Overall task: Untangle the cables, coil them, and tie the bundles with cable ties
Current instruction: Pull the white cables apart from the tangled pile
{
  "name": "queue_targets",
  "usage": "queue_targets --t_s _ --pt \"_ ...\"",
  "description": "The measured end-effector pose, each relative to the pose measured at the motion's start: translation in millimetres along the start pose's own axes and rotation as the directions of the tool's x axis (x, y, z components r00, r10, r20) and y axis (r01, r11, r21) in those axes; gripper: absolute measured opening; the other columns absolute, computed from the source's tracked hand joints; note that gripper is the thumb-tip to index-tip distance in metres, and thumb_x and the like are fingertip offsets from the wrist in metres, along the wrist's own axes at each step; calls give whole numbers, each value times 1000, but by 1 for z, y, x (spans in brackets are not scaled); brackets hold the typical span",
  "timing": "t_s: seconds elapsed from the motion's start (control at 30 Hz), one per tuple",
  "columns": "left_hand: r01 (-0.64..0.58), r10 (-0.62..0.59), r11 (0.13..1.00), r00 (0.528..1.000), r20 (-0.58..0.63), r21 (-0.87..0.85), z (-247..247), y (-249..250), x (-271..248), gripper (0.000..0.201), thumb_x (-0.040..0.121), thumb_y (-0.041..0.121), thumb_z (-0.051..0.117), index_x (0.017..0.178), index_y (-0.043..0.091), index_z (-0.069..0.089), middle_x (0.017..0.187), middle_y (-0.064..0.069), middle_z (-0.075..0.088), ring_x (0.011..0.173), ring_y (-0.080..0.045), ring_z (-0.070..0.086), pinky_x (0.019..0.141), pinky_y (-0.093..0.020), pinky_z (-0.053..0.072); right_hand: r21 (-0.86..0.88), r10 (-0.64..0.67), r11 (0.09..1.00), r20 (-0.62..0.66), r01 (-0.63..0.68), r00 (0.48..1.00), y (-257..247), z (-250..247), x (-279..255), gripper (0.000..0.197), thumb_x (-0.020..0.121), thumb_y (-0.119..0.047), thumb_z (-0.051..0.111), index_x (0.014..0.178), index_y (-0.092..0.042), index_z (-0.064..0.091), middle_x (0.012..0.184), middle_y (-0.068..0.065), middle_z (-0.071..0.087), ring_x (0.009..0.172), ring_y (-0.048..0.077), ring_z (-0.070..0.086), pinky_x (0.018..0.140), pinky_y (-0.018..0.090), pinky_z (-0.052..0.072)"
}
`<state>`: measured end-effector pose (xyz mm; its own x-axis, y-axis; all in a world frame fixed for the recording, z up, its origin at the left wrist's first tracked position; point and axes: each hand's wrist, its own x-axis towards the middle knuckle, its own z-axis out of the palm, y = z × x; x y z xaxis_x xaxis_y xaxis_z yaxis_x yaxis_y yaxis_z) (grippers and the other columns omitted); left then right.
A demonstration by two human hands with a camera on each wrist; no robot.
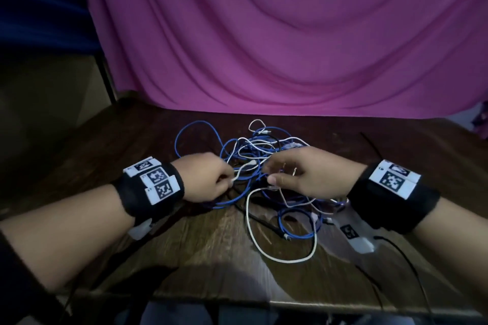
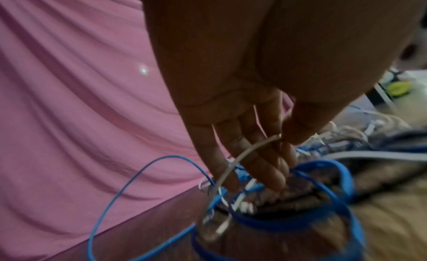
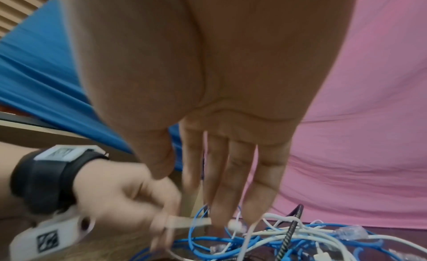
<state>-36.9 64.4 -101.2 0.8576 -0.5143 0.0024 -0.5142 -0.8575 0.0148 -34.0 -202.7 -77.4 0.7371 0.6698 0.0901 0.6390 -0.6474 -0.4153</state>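
A tangle of blue, white and black cables [image 1: 264, 150] lies on the dark wooden table [image 1: 126, 155]. My left hand [image 1: 230, 179] pinches a white cable [image 2: 249, 150] between thumb and forefinger at the tangle's left side; its white plug end [image 3: 199, 223] sticks out of the pinch. My right hand [image 1: 269, 175] hovers over the middle of the tangle, with fingers [image 3: 231, 182] straight and pointing down at the cables, thumb apart, holding nothing. A long white loop [image 1: 264, 250] trails toward me. A black braided cable [image 3: 291, 232] crosses the pile.
A pink cloth [image 1: 290, 34] hangs behind the table's far edge. A wide blue loop [image 1: 190, 126] spreads out at the back left. A thin black strip [image 1: 369, 142] lies at the far right. The table's front edge [image 1: 237, 301] is close to me.
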Motion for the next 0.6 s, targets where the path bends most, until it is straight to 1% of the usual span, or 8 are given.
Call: queue_targets --t_s 0.07,0.1,0.17,0.27,0.3,0.43,0.5,0.6 --pt "-13 -6 989 992 -126 -148 -15 6 4 26 91 44 48 91 26 66 80 5 69 78 -15 65 74 -34 53 -11 -41 999 -119 40 992 -1 2 0 38 99 -36 64 136 -29 59 128 -14 67 103 -8 60 94 15 46" --pt "-35 -9 969 984 -177 -243 -20 10 7 21 93 41 51 88 26 65 73 7 66 71 -10 61 71 -33 52 24 -45 998 -153 50 987 -3 4 2 43 101 -35 62 142 -28 54 130 -17 63 102 -13 57 93 13 42" --pt "-83 -22 920 965 -261 -383 -29 23 14 20 97 36 55 83 26 65 63 11 59 59 -2 50 62 -28 45 201 -16 978 -183 54 983 -10 4 8 35 103 -32 59 137 -26 56 112 -24 65 88 -11 62 84 18 48" --pt "-130 -51 858 941 -334 -497 -38 32 25 27 102 32 55 79 21 66 56 15 52 53 0 43 56 -22 35 342 7 936 -247 80 969 -16 -7 20 14 104 -25 57 107 -14 66 86 -8 68 71 9 65 72 34 56" --pt "-146 -48 845 937 -345 -514 -40 31 28 29 103 32 54 79 20 65 54 13 49 52 -2 41 55 -23 34 306 -2 948 -268 87 963 -15 -12 22 15 104 -26 58 101 -14 66 81 -5 67 68 9 62 70 35 54" --pt "-206 -13 773 941 -339 -601 -42 19 37 36 103 41 51 79 17 62 59 1 42 53 -13 38 54 -31 33 -51 -102 995 -319 91 942 -4 -39 26 16 102 -33 60 91 -23 67 69 -19 60 65 -1 52 64 18 40" --pt "-207 -35 756 934 -355 -621 -47 7 44 36 99 46 48 79 19 61 60 -5 40 53 -17 36 52 -33 31 -148 -101 988 -414 42 905 11 -59 21 17 102 -31 60 91 -21 68 72 -13 61 68 3 52 66 23 38" --pt "-230 -93 727 901 -424 -647 -52 -12 53 37 98 44 48 79 15 59 55 9 39 46 -5 33 46 -20 29 -133 -38 990 -557 -44 829 41 -90 7 22 102 -27 61 86 -14 67 61 -7 52 59 5 46 60 17 33"
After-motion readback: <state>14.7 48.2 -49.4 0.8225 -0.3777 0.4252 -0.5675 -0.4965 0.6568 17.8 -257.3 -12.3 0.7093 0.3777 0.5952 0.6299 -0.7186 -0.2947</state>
